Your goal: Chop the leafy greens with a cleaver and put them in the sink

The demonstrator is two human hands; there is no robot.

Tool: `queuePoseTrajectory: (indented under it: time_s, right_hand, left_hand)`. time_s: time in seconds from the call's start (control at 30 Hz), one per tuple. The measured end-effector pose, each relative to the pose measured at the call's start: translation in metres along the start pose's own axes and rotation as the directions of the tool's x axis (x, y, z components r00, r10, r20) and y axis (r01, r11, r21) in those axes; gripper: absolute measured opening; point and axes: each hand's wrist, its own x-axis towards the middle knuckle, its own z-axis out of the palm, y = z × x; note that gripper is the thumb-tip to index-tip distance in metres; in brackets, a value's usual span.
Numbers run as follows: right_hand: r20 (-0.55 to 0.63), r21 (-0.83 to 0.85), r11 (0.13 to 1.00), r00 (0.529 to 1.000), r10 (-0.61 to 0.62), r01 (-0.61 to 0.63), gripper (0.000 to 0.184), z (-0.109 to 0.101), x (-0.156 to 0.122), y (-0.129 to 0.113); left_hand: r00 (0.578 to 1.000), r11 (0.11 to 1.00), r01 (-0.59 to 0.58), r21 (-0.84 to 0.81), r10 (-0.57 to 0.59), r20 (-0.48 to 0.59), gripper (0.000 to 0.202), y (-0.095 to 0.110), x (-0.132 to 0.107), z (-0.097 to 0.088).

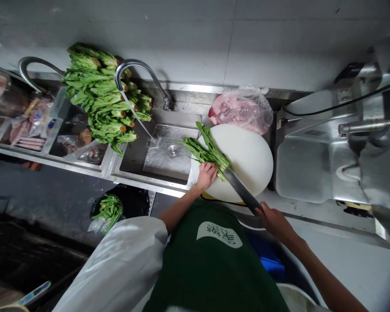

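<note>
A bunch of long green stalks (205,149) lies across the left edge of a round white cutting board (247,160), its leafy ends reaching over the sink. My left hand (206,175) is closed on the stalks near their cut ends. My right hand (274,221) grips the handle of a large knife (240,190). The blade rests on the board right beside my left hand, touching the stalk ends.
Water runs from a curved tap (139,71) into the steel sink (159,158). A big pile of green vegetables (104,99) sits left of the sink. Bagged meat (242,108) lies behind the board. A steel machine (338,147) stands right. Below left, a bin (108,210) holds green trimmings.
</note>
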Motion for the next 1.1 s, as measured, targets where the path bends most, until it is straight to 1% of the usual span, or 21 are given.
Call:
queuePoseTrajectory:
  time_s: [0.07, 0.1, 0.17, 0.27, 0.33, 0.37, 0.43, 0.5, 0.53, 0.57, 0.6, 0.67, 0.73, 0.8, 0.93, 1.1]
  right_hand:
    - [-0.062, 0.011, 0.997, 0.995, 0.076, -0.076, 0.027, 0.001, -0.013, 0.012]
    - [-0.092, 0.007, 0.993, 0.989, 0.12, -0.12, 0.026, 0.002, -0.016, 0.016]
    - [-0.131, -0.009, 0.98, 0.972, 0.195, -0.198, 0.025, 0.002, -0.019, 0.018]
    - [-0.153, -0.042, 0.957, 0.948, 0.278, -0.288, 0.026, -0.001, -0.016, 0.017]
    - [-0.15, -0.072, 0.948, 0.943, 0.297, -0.31, 0.027, -0.004, -0.014, 0.017]
    - [-0.148, -0.09, 0.946, 0.944, 0.296, -0.311, 0.028, -0.006, -0.013, 0.018]
    - [-0.146, -0.137, 0.944, 0.949, 0.28, -0.3, 0.029, -0.011, -0.009, 0.02]
    - [-0.151, -0.193, 0.942, 0.957, 0.247, -0.274, 0.03, -0.019, -0.003, 0.022]
    - [-0.154, -0.217, 0.943, 0.963, 0.223, -0.253, 0.031, -0.024, 0.001, 0.024]
    - [-0.157, -0.239, 0.943, 0.968, 0.198, -0.232, 0.031, -0.03, 0.006, 0.025]
    - [-0.158, -0.26, 0.942, 0.972, 0.174, -0.211, 0.032, -0.037, 0.012, 0.026]
    - [-0.148, -0.299, 0.938, 0.979, 0.137, -0.176, 0.031, -0.05, 0.026, 0.027]
    - [-0.117, -0.326, 0.933, 0.986, 0.121, -0.153, 0.03, -0.062, 0.037, 0.027]
    - [-0.077, -0.332, 0.936, 0.992, 0.098, -0.118, 0.029, -0.071, 0.045, 0.025]
    - [-0.032, -0.335, 0.939, 0.997, 0.065, -0.072, 0.028, -0.076, 0.058, 0.017]
    - [-0.015, -0.264, 0.961, 0.997, 0.077, -0.078, 0.028, -0.073, 0.085, 0.003]
  left_hand:
    - [0.999, 0.999, -0.043, 0.01, 0.043, 0.031, 0.021, -0.001, 0.024, -0.002]
    - [0.995, 0.997, -0.083, 0.004, 0.082, 0.06, 0.021, -0.001, 0.037, 0.0]
    - [0.982, 0.988, -0.153, -0.017, 0.154, 0.11, 0.021, -0.001, 0.064, 0.011]
    - [0.961, 0.976, -0.212, -0.045, 0.217, 0.169, 0.02, 0.001, 0.099, 0.032]
    - [0.952, 0.971, -0.225, -0.074, 0.236, 0.197, 0.018, 0.004, 0.113, 0.041]
    - [0.952, 0.97, -0.225, -0.093, 0.24, 0.191, 0.018, 0.006, 0.117, 0.043]
    - [0.973, 0.975, -0.19, -0.117, 0.203, 0.113, 0.017, 0.012, 0.116, 0.041]
    - [0.994, 0.987, -0.106, -0.124, 0.104, -0.018, 0.019, 0.02, 0.106, 0.036]
    - [0.996, 0.99, -0.066, -0.128, 0.057, -0.071, 0.02, 0.024, 0.1, 0.034]
    - [0.995, 0.99, -0.044, -0.134, 0.032, -0.096, 0.022, 0.027, 0.095, 0.033]
    - [0.995, 0.989, -0.046, -0.14, 0.033, -0.093, 0.022, 0.031, 0.09, 0.033]
    - [0.995, 0.984, -0.089, -0.154, 0.083, -0.047, 0.021, 0.036, 0.084, 0.037]
    - [0.992, 0.981, -0.123, -0.149, 0.125, 0.008, 0.019, 0.037, 0.084, 0.044]
    - [0.99, 0.983, -0.128, -0.13, 0.134, 0.04, 0.019, 0.036, 0.086, 0.05]
    - [0.991, 0.987, -0.112, -0.114, 0.12, 0.063, 0.021, 0.032, 0.087, 0.053]
    - [0.989, 0.987, -0.085, -0.139, 0.1, 0.109, 0.02, 0.031, 0.084, 0.051]
